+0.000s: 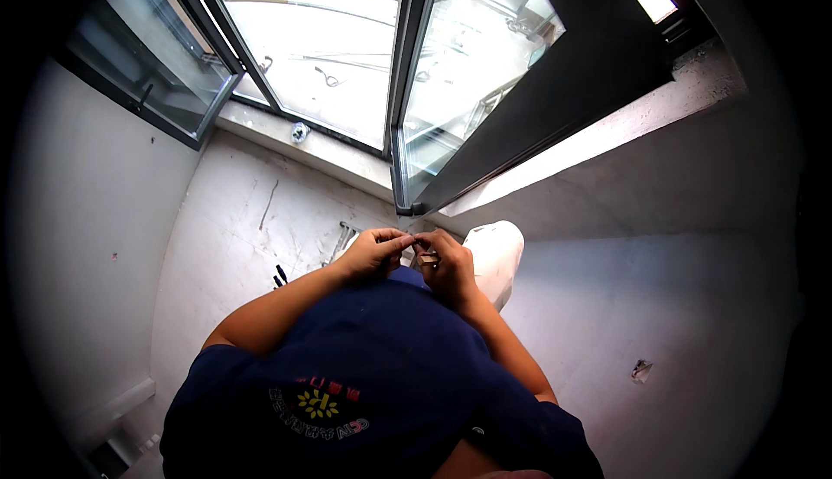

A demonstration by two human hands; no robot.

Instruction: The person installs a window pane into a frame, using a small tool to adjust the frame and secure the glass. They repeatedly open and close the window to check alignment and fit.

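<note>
In front of my chest, my left hand point(374, 254) and my right hand point(449, 264) meet, thumbs and fingers pinched. Whatever small thing sits between their fingertips is too small to make out. A small tan, block-like piece point(429, 260) is tucked in the curled fingers of my right hand. Just beyond my hands is the lower corner point(411, 208) of a dark-framed window sash point(555, 115), which stands swung inward. It looks close to my fingertips, though I cannot tell whether they touch it.
A second window sash point(156, 63) hangs inward at the left. On the window sill point(347, 165) lies a small crumpled, shiny item point(300, 132). A metal object point(347, 236) and black tool-like pieces point(280, 277) are near my left arm. Beside my right hand is a rounded white shape point(496, 258).
</note>
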